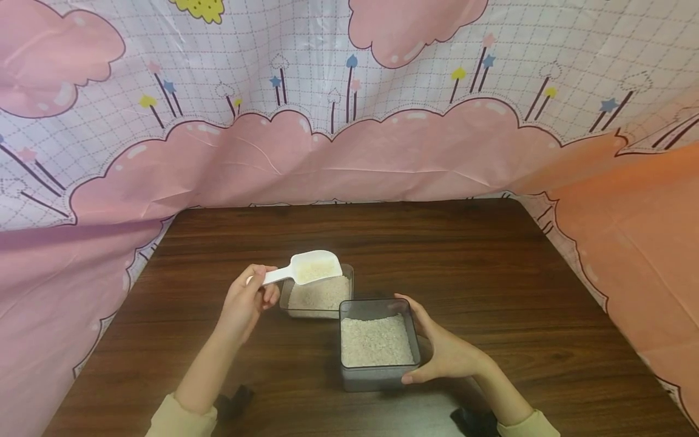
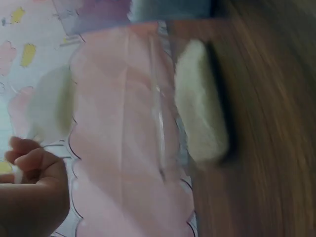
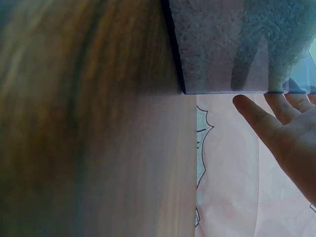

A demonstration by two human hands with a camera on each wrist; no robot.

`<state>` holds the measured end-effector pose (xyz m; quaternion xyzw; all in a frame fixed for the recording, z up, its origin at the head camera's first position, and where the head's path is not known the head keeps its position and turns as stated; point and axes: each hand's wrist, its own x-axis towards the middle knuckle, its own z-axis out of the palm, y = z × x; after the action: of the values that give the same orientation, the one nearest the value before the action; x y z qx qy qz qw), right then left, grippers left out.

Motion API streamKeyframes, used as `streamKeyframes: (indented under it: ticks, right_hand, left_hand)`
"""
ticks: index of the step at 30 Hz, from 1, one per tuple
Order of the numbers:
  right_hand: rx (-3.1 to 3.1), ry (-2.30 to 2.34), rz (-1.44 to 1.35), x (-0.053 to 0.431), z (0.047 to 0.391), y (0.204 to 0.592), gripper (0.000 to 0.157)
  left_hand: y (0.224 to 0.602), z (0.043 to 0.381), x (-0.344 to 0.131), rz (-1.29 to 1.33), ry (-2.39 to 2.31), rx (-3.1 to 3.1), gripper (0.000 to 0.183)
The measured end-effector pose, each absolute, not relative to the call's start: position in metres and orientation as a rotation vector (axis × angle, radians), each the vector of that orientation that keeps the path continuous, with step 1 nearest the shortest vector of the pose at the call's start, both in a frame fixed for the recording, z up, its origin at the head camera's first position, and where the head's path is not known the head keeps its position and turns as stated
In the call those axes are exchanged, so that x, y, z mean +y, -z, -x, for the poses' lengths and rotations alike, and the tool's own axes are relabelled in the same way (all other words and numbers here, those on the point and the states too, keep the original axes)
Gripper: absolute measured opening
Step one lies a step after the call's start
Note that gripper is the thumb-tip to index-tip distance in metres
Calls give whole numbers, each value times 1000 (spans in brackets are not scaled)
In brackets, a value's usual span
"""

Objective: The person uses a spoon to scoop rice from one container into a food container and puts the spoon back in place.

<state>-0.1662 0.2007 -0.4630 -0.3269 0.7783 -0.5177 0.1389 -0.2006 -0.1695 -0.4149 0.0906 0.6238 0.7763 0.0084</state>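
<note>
My left hand (image 1: 244,303) pinches the handle of a white scoop (image 1: 315,267) with a little rice in its bowl. The scoop hangs, slightly tilted, above a shallow clear container (image 1: 312,314) of rice; in the left wrist view the scoop (image 2: 52,101) is blurred. Closer to me stands a deeper grey see-through container (image 1: 377,379), also with rice (image 1: 377,343). My right hand (image 1: 448,349) holds this container at its right side, thumb at the front corner and fingers toward the back corner. In the right wrist view, fingers (image 3: 261,121) lie against its wall.
Both containers stand on a dark wood-grain table (image 1: 437,243), the clear one farther back and to the left. A pink and white patterned cloth (image 1: 327,164) hangs behind the table and along its sides. Dark shadowy shapes lie near both wrists.
</note>
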Motion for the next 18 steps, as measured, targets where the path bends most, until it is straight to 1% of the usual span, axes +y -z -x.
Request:
streamKeyframes:
  ticks: [6, 13, 18]
  right_hand:
    - [2228, 1503, 921, 200, 165, 462, 124]
    - [2224, 1505, 917, 200, 165, 461, 123]
    - [2226, 1503, 939, 200, 165, 461, 124]
  left_hand:
    - [430, 214, -172, -140, -2142, 2112, 28]
    - [442, 226, -171, -200, -1989, 2173, 32]
    - [447, 231, -167, -262, -1937, 2207, 29]
